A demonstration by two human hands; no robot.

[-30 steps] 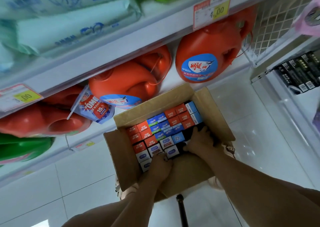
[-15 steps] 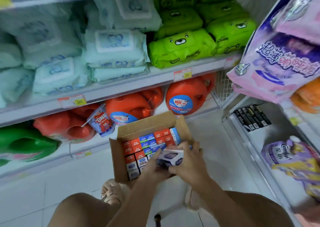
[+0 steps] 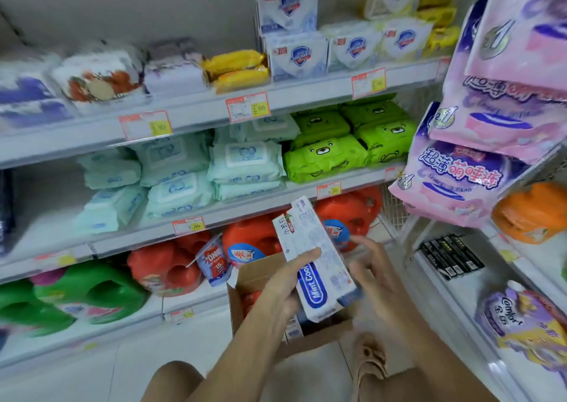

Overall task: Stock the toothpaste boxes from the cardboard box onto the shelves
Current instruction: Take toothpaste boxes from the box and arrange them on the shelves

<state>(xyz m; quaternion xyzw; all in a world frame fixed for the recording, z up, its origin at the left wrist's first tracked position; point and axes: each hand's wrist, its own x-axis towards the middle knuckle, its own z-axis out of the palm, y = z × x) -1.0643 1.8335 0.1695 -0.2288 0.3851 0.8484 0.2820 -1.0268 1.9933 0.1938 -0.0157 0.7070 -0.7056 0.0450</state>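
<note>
Gripping white, blue-labelled oblong cardboard toothpaste boxes [image 3: 306,233] in left hand [image 3: 276,288], thumb across front, centre-lower frame, above open brown cardboard box [image 3: 254,274]. Holding right hand [image 3: 374,266] just beside, fingers spread, empty, blurred. Judging load light, stiff, crushable, glossy; pinching broad faces mid-length advisable.

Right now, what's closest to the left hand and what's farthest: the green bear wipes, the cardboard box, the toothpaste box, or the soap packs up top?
1. toothpaste box: held in the left hand.
2. cardboard box: on the floor, just below the hand.
3. green bear wipes: on a shelf higher up.
4. soap packs: top shelf, farthest.
</note>
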